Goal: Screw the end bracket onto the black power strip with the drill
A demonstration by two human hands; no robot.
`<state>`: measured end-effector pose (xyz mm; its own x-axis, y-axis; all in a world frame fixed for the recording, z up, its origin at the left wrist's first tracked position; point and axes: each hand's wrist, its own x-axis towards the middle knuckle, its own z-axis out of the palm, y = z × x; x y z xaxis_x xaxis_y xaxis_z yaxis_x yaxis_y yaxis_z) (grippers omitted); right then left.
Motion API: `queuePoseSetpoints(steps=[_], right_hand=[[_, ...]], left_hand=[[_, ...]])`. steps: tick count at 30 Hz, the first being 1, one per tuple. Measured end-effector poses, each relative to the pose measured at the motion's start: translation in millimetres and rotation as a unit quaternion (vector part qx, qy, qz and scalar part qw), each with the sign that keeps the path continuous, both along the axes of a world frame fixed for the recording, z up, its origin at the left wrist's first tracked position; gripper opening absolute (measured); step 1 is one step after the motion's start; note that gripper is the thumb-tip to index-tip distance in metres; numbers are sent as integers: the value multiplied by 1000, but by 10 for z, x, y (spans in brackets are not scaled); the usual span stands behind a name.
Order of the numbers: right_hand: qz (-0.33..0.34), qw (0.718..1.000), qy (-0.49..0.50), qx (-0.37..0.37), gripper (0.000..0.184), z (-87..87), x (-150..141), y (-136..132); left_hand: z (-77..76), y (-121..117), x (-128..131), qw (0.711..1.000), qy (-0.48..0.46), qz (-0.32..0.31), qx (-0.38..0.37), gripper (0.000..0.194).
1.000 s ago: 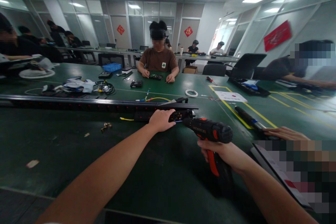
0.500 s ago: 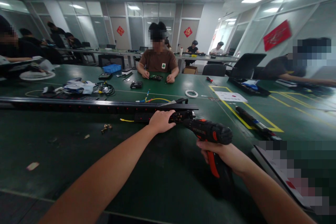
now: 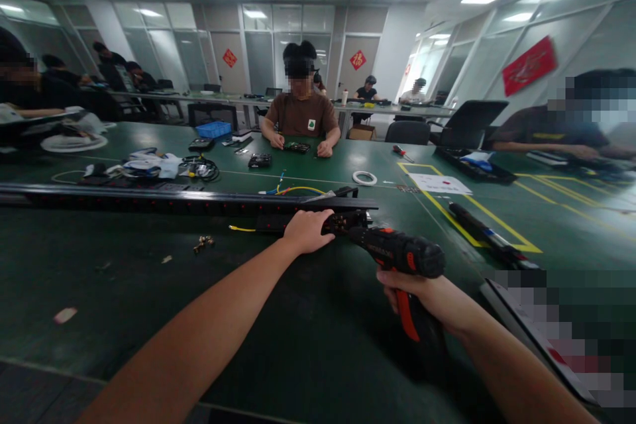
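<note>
The right hand (image 3: 422, 291) is wrapped around the grip of a black-and-orange power drill (image 3: 405, 253), whose nose points leftward to the wired end of a black unit (image 3: 345, 220) just ahead of the left hand's fingertips. The left hand (image 3: 308, 232) lies over that unit, thumb and fingers partly spread, though whether it grips or only presses cannot be told; small brass-coloured pieces (image 3: 203, 244) lie to its left. Just beyond the left hand runs a long black rail (image 3: 199, 201), with a white ring (image 3: 364, 178) farther off to its right and a seated person in brown (image 3: 298, 116) across the table (image 3: 298, 351).
</note>
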<state>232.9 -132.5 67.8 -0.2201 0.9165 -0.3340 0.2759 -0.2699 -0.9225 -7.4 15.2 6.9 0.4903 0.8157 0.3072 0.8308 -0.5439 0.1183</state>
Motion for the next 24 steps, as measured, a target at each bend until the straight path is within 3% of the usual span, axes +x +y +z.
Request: queuePoseSetpoints(steps=[24], right_hand=[[2,1000,-9,14,42,9,5,-3]], left_hand=[[-18,13,-1,1000,-4,-8,9,63]])
